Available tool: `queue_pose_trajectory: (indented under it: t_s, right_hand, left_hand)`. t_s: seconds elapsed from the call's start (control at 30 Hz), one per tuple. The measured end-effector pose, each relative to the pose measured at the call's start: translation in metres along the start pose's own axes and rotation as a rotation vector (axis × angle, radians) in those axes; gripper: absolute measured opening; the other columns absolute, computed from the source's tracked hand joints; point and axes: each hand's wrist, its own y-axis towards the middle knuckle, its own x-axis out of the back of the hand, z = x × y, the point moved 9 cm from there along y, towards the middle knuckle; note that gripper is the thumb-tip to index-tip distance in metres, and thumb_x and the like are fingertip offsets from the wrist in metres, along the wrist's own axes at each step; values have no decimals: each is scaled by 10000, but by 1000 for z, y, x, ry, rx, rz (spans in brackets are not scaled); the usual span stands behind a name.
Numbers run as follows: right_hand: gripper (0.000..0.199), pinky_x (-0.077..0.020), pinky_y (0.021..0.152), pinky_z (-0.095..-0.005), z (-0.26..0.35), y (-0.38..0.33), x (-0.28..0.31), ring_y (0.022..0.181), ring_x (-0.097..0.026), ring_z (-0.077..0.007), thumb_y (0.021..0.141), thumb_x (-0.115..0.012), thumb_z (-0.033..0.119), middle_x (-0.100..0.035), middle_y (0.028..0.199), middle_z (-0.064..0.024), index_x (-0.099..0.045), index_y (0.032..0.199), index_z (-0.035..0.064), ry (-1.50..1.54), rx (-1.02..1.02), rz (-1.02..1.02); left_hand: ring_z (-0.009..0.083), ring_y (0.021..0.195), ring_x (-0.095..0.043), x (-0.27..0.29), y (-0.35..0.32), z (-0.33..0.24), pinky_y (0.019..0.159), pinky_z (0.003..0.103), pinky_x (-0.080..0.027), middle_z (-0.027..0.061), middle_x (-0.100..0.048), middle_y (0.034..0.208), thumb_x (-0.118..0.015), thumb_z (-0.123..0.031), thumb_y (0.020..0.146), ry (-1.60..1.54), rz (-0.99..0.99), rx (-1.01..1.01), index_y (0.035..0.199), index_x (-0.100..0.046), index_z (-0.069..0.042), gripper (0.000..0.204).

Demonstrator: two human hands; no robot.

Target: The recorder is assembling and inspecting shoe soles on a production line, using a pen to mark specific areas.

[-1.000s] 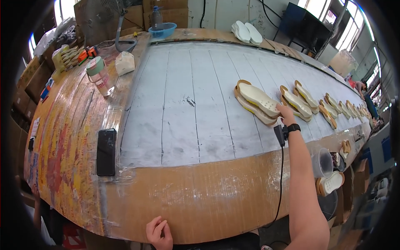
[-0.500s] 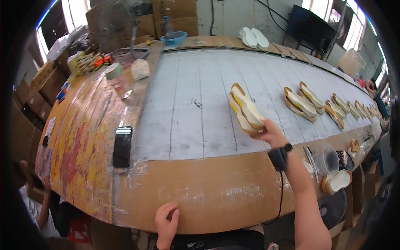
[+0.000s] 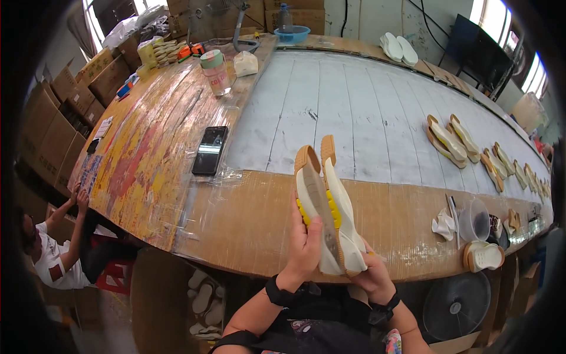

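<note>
- Two soles (image 3: pixel 345 221) are held up in front of the body, at the near edge of the table (image 3: pixel 150 171), tan heels pointing away and toe ends toward the wearer. They're held side by side and tilted, with yellow inserts (image 3: pixel 334 211) showing on both.
- The left sole (image 3: pixel 317 203) is gripped by the left hand (image 3: pixel 302 248): fingers wrapped round its outer side, thumb laid on the inside, so a pretty snug hold.
- The right sole (image 3: pixel 346 231) is held near its toe end by the right hand (image 3: pixel 377 276). That hand is closed around it too, though some fingertips are hidden.
- Black bands (image 3: pixel 274 290) are worn on both wrists.
- The table's near side is covered with cardboard (image 3: pixel 407 218), and past that a white sheet (image 3: pixel 348 118) marked with dark lines is spread.
- More soles (image 3: pixel 447 143) are lined up on the sheet, off to the right.
- On the left, a phone (image 3: pixel 210 151) is laid just beside the sheet, with a jar (image 3: pixel 216 75) and a small white bag (image 3: pixel 245 64) set farther back.
- Over on the right, a crumpled tissue (image 3: pixel 443 225) and a clear tub (image 3: pixel 473 219) are parked near the edge.
- At the far side, a bottle (image 3: pixel 285 19) is stood in a blue basin (image 3: pixel 293 36).
</note>
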Motion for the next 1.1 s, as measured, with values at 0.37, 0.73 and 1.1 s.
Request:
queue_pose_trajectory:
  t_s: [0.37, 0.73, 1.1]
  right_hand:
    - [605, -407, 890, -363, -25, -35, -9, 1079, -463, -236, 777, -604, 188, -444, 1169, -131, -291, 1272, 39, -91, 126, -10]
    - [639, -433, 853, -357, -38, -40, 10, 1059, -480, -231, 773, -602, 145, -434, 1195, -136, -255, 1303, 57, -51, 53, -56]
    - [621, -354, 931, -339, 2, -49, -14, 1109, -439, -209, 760, -608, 120, -430, 1214, -136, -288, 1281, 12, -307, 360, -108]
  left_hand:
    - [232, 1127, -369, -22, -46, -53, 921, 329, -351, 152, -268, 1242, -719, -129, 675, 314, 1, -202, 1273, -138, -27, 841]
    - [205, 964, -547, 0, -45, -86, 810, 322, -438, 188, -521, 1139, -626, -59, 749, 447, -13, -287, 1104, -505, 39, 388]
    - [163, 892, -557, 5, -39, -70, 780, 297, -436, 133, -561, 1044, -541, -131, 833, 236, -178, -34, 1094, -504, 32, 309]
